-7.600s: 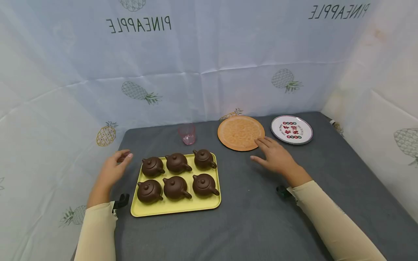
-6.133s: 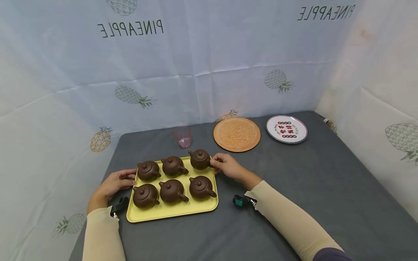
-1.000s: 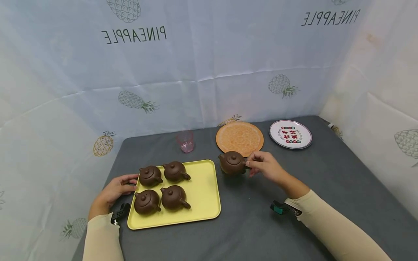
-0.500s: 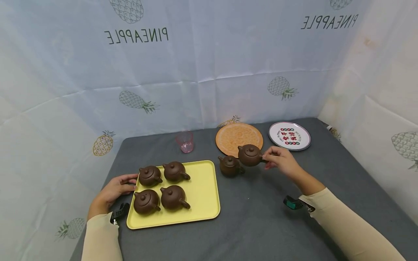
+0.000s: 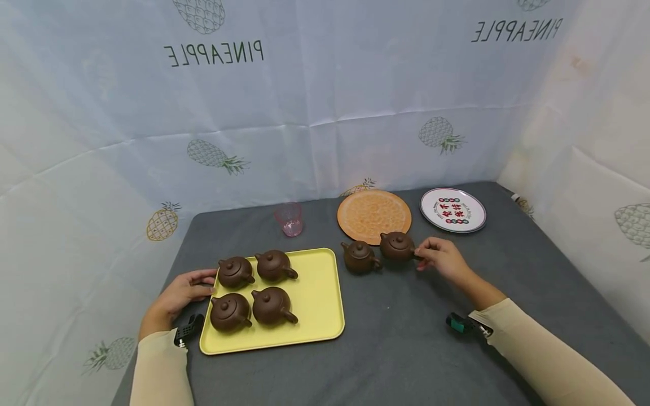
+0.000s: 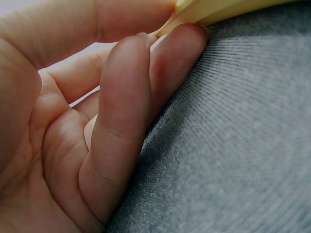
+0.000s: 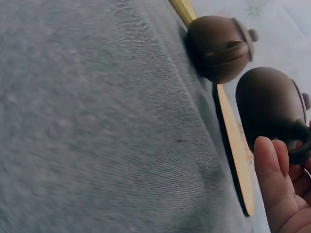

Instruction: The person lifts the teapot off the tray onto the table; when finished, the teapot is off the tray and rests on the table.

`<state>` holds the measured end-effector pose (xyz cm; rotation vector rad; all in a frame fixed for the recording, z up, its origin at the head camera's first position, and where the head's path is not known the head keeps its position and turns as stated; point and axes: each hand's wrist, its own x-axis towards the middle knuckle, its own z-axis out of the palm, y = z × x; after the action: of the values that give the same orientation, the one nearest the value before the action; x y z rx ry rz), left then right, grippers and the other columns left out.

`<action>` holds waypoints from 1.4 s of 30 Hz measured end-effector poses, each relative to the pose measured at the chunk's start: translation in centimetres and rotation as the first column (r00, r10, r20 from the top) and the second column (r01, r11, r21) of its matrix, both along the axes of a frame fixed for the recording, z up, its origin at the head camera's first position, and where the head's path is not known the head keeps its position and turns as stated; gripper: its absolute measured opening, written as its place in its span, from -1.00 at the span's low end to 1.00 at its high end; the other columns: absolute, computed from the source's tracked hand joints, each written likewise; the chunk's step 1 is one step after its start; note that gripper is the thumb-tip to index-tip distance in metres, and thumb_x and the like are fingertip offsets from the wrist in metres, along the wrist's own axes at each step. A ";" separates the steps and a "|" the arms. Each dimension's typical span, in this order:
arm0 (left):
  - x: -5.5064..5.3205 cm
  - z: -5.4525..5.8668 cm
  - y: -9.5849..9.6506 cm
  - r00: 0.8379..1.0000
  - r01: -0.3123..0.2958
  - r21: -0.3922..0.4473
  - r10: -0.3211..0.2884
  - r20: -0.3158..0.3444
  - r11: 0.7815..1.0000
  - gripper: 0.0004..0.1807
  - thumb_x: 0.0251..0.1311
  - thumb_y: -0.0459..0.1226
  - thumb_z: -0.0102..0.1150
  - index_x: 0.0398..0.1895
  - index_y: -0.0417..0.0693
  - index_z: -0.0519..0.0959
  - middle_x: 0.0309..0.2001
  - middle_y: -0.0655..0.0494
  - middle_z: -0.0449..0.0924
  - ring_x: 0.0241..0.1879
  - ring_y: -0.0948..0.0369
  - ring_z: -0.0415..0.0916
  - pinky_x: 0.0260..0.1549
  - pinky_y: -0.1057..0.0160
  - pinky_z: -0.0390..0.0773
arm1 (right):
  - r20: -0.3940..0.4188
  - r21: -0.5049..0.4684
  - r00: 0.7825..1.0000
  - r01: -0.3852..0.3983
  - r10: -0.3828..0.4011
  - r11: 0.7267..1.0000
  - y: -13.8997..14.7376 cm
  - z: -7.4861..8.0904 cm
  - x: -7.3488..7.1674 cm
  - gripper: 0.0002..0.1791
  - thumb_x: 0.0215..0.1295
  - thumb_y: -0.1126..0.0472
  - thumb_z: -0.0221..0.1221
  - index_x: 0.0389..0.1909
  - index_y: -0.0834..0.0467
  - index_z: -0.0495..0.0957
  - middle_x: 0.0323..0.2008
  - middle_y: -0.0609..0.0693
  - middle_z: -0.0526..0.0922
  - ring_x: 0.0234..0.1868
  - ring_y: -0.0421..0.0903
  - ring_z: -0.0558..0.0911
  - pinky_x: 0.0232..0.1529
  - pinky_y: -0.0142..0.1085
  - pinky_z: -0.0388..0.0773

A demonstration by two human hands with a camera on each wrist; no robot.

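In the head view my right hand (image 5: 440, 258) pinches the handle of a dark brown teapot (image 5: 398, 246), upright just in front of the orange round mat. Whether its base touches the table is unclear. The right wrist view shows fingers (image 7: 273, 177) at that handle. Close to its left stands another brown teapot (image 5: 358, 258) on the grey cloth. At the left, my left hand (image 5: 181, 294) holds the rim of a yellow tray (image 5: 317, 299), thumb and fingertips meeting its edge (image 6: 233, 8) in the left wrist view. Several matching teapots (image 5: 272, 306) fill the tray's left part.
Behind the teapots lies the orange round mat (image 5: 374, 214). A white plate with red lettering (image 5: 453, 210) is at the back right, and a clear pinkish cup (image 5: 291, 220) stands behind the tray. A pineapple-print curtain (image 5: 325, 84) borders the table.
Two teapots from the tray's right column are now right of it. Over the last second my right hand carried the second one rightward past the first, then lowered it. My left hand stayed at the tray.
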<state>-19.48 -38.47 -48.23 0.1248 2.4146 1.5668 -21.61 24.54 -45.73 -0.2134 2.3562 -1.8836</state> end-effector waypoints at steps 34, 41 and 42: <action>-0.1 -0.3 0.1 1.000 -0.017 0.004 0.017 0.005 1.000 -0.34 0.16 -0.38 0.31 0.30 -0.47 0.32 -0.06 -0.09 0.58 -0.23 0.31 0.56 -0.30 0.29 0.58 | -0.015 0.293 0.999 0.040 -0.037 0.955 -0.7 -1.4 0.9 -0.75 0.40 0.18 0.15 -0.27 0.33 0.51 -0.31 0.16 0.63 -0.39 -0.04 0.68 -0.31 -0.20 0.63; -0.2 -0.2 0.2 1.000 -0.030 -0.030 0.031 0.003 0.999 -0.34 0.16 -0.36 0.31 0.31 -0.42 0.34 -0.04 -0.10 0.56 -0.23 0.30 0.54 -0.30 0.28 0.56 | -0.126 0.542 0.992 0.090 -0.025 0.836 -0.6 0.2 1.3 -0.61 0.39 -0.12 0.13 -0.22 0.18 0.56 -0.51 -0.07 0.62 -0.49 -0.14 0.63 -0.46 -0.20 0.50; -0.2 -0.2 0.2 1.000 -0.028 -0.032 0.028 0.002 0.999 -0.34 0.17 -0.35 0.31 0.32 -0.42 0.33 -0.04 -0.09 0.56 -0.23 0.30 0.54 -0.29 0.28 0.56 | -0.140 0.552 0.990 0.100 -0.026 0.828 -0.7 0.7 1.3 -0.60 0.39 -0.12 0.13 -0.20 0.17 0.55 -0.53 -0.07 0.62 -0.51 -0.13 0.62 -0.47 -0.20 0.48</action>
<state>-19.70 -38.31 -48.42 0.0833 2.4489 1.5384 -20.28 23.86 -45.02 -0.2003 2.9066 -1.1386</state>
